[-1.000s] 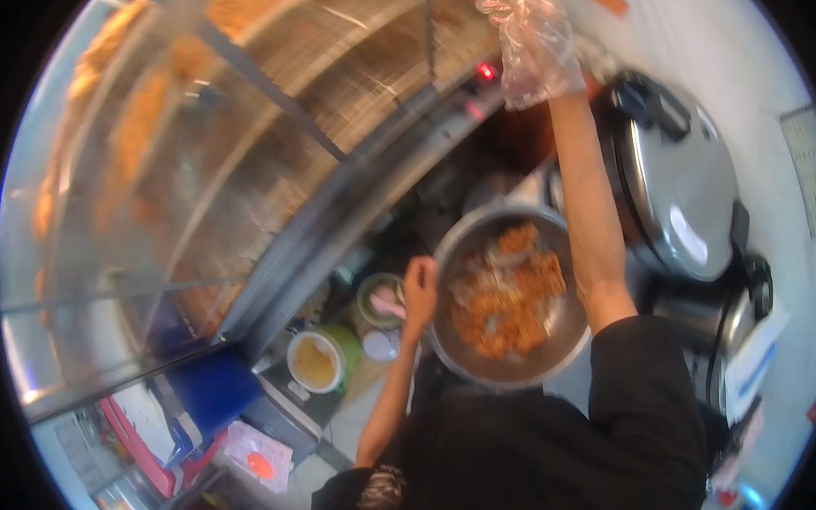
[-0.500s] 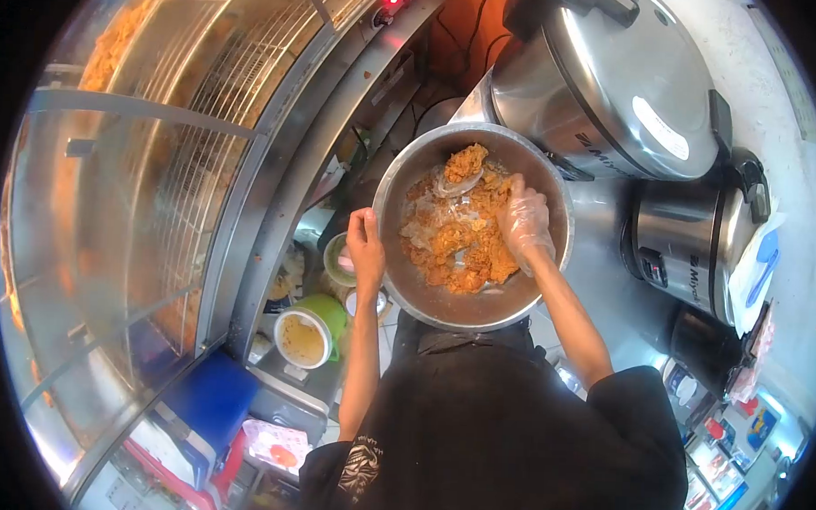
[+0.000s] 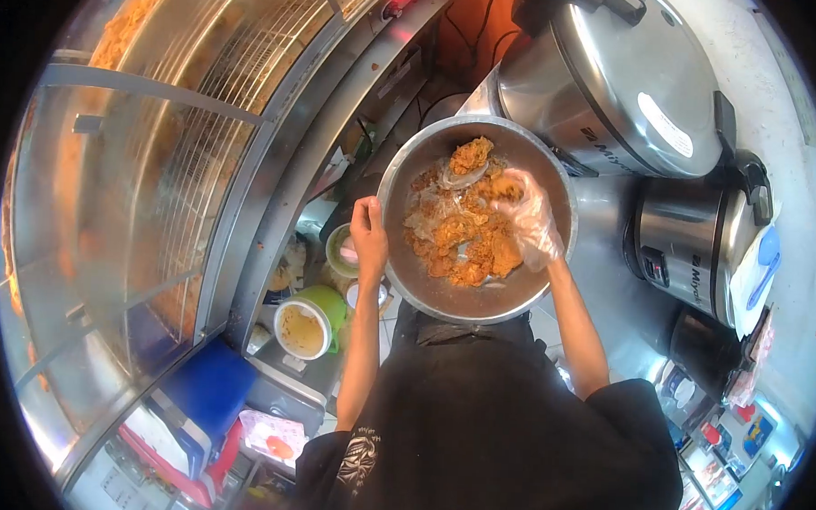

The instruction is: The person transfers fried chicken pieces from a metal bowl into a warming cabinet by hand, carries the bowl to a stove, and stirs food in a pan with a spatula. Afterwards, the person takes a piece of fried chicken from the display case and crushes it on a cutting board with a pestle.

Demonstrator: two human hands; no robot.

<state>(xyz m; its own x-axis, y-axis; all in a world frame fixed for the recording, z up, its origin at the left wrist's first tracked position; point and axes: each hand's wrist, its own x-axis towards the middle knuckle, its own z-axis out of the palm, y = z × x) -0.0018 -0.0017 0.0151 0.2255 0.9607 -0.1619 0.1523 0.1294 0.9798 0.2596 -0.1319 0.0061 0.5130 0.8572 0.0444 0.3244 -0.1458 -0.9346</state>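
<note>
A large metal bowl [image 3: 407, 282] in front of my body holds several pieces of breaded fried chicken [image 3: 461, 230]. My left hand [image 3: 369, 236] is bare and closed on the bowl's left rim. Over the right side of the bowl is my right hand [image 3: 528, 219], in a clear plastic glove. Its fingers curl round a piece of fried chicken [image 3: 507, 188], partly hidden by the glove. Another chicken piece [image 3: 471, 156] rests near the far side, by a clear, shiny object that I cannot make out.
To the left stands a glass-fronted display cabinet [image 3: 158, 201] with wire racks. Two steel cookers [image 3: 611, 91] [image 3: 683, 233] stand at the right. Below the cabinet are a green tub [image 3: 320, 319] with yellowish contents and a blue item [image 3: 210, 383].
My right hand has lifted slightly from the chicken at the right side of the bowl and turned, with a piece now showing in its fingers. My left hand stays at the rim.
</note>
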